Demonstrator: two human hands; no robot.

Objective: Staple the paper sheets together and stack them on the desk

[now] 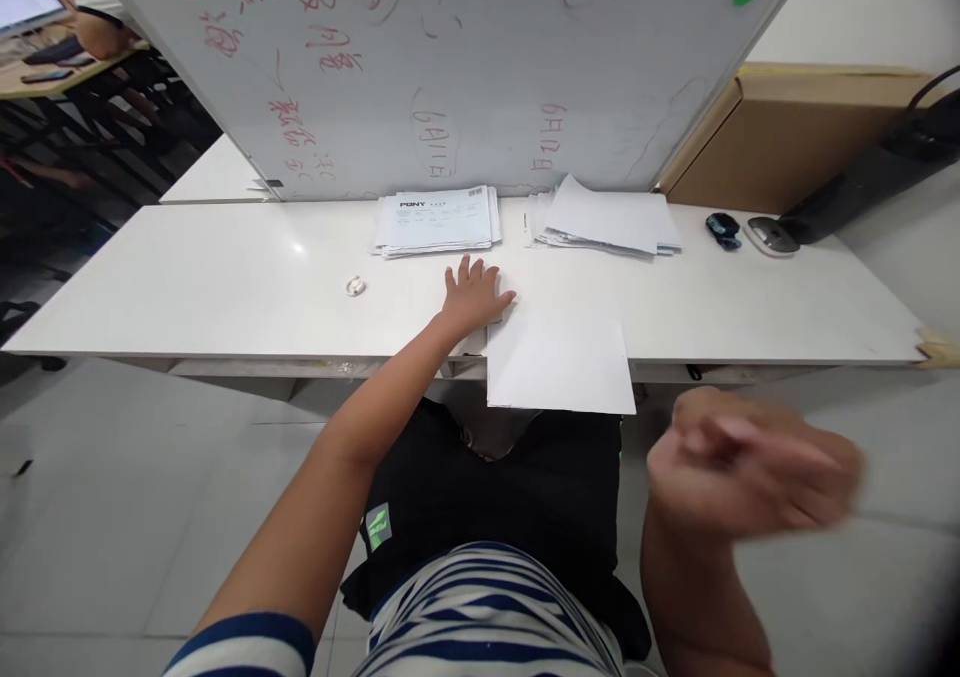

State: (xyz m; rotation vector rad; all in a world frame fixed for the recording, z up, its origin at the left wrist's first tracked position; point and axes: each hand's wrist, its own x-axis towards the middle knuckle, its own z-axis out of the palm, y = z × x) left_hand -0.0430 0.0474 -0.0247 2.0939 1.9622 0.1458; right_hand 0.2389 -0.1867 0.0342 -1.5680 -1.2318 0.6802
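My left hand lies palm down on the white desk with its fingers spread. It is just in front of a stack of printed papers. By its thumb side lies a white sheet, which juts over the desk's front edge above my lap. My right hand is raised off the desk, to the right of the sheet and nearer to me. It appears bent and is smeared by motion, so I cannot make out its fingers or anything in them.
Behind the papers stands a whiteboard with red writing. A second paper pile lies at its foot. A small white ring-shaped item is on the left. To the right are a dark small object, a mouse and a cardboard box.
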